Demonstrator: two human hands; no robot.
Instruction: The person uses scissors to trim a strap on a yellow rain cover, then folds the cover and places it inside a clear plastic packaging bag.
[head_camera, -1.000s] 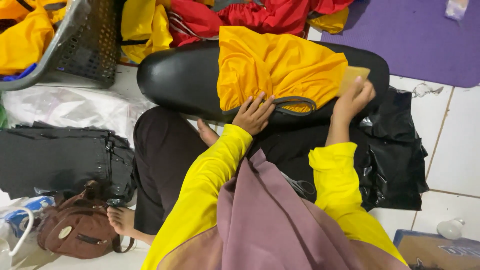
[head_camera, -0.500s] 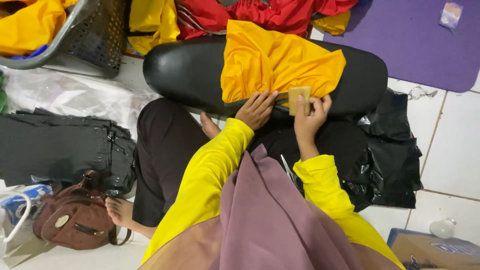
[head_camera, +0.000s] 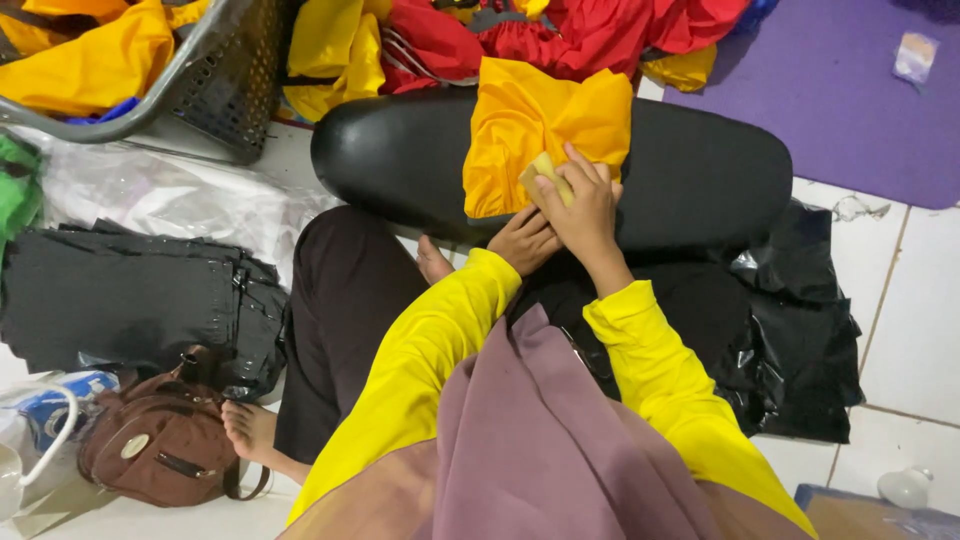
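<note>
The right hand (head_camera: 585, 205) pinches a small tan block (head_camera: 545, 178) against the yellow cloth (head_camera: 535, 130); left hand (head_camera: 525, 240), fingers spread, rests at the cloth's near edge.

Bright even light, soft shadows, sharp focus

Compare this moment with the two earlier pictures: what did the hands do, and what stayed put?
The right hand came in from the right end of the black padded board onto the folded orange garment, carrying a small tan block it holds throughout. The left hand stayed at the garment's near edge. Basket, brown bag and black stack did not move.
</note>
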